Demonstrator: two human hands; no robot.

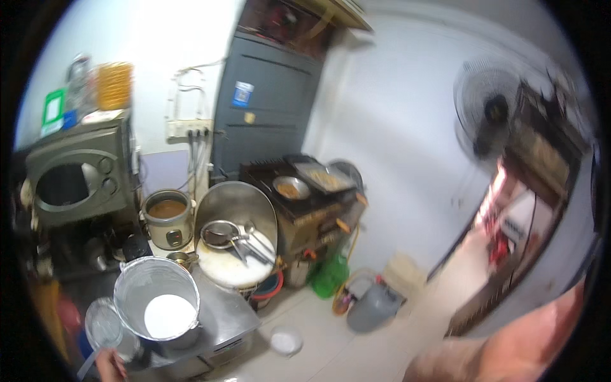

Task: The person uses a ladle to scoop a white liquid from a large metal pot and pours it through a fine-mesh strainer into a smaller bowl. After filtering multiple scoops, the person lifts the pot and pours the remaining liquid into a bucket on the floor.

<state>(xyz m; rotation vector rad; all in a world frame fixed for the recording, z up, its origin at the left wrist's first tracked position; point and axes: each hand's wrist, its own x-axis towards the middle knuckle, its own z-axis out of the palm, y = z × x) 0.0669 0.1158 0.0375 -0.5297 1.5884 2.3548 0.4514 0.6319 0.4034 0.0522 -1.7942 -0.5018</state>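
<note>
At the lower left, my left hand [110, 365] has its fingers at the pale handle of a clear, round-bowled plastic scoop [104, 327] and seems to grip it; the picture's edge cuts off part of the hand. Right beside the scoop, a large metal bucket [126, 291] with white contents [170, 316] stands on a steel worktop [226, 305]. A blurred bare arm [506, 344] reaches across the lower right corner. My right hand itself is out of view.
A rice cooker [184, 229] with brown liquid stands behind the bucket. Beside it, a round white board [222, 267] carries a strainer [219, 234] and utensils. A stove [296, 215] holds a bowl [291, 188] and tray [324, 176]. A grey gas cylinder [374, 308] is on the floor.
</note>
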